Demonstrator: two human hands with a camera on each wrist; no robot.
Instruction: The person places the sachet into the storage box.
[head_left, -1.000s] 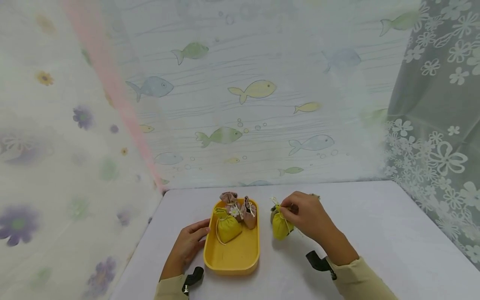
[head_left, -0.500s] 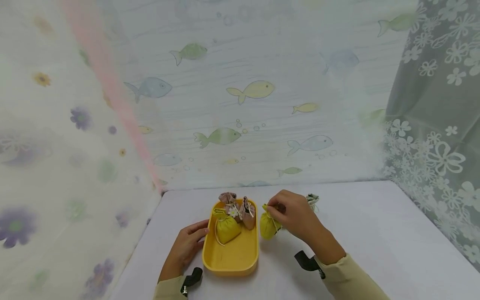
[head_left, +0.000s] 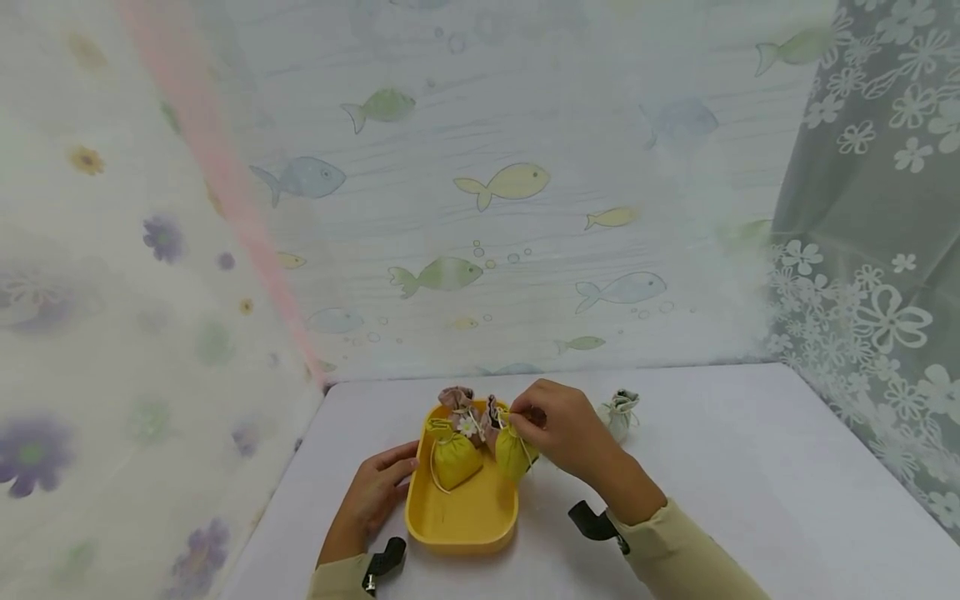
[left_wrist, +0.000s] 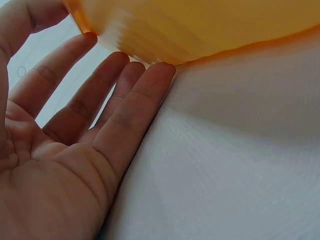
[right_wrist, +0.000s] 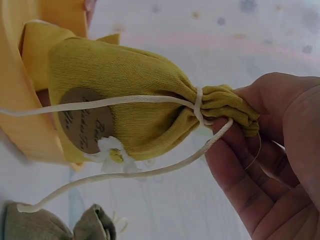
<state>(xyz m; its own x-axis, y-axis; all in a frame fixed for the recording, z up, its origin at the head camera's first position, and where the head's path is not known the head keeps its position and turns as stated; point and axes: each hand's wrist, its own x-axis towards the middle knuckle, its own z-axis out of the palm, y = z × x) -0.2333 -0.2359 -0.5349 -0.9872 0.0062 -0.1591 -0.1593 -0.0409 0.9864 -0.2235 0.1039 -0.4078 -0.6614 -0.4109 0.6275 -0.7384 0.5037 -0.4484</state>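
Note:
My right hand (head_left: 558, 425) pinches the gathered top of a yellow drawstring pouch (head_left: 514, 454) over the right rim of a yellow tray (head_left: 461, 527). The right wrist view shows this pouch (right_wrist: 125, 95) with a cream cord, a round brown label and a white cloth flower. Beside the tray's left side, my left hand (head_left: 377, 490) touches the wall with its fingers extended; the left wrist view shows the fingertips (left_wrist: 162, 72) against the tray wall (left_wrist: 200, 30). Another yellow pouch (head_left: 456, 460) and two pinkish pouches, one with a white flower (head_left: 468, 425), lie in the tray.
A grey-green drawstring pouch (head_left: 619, 414) stands on the white table (head_left: 720, 467), right of the tray and behind my right hand. Patterned curtains (head_left: 487, 208) close off the back and sides of the table.
My right hand has carried the yellow pouch leftward from the table right of the tray to above its right rim. The grey-green pouch has come into view. My left hand stays at the tray.

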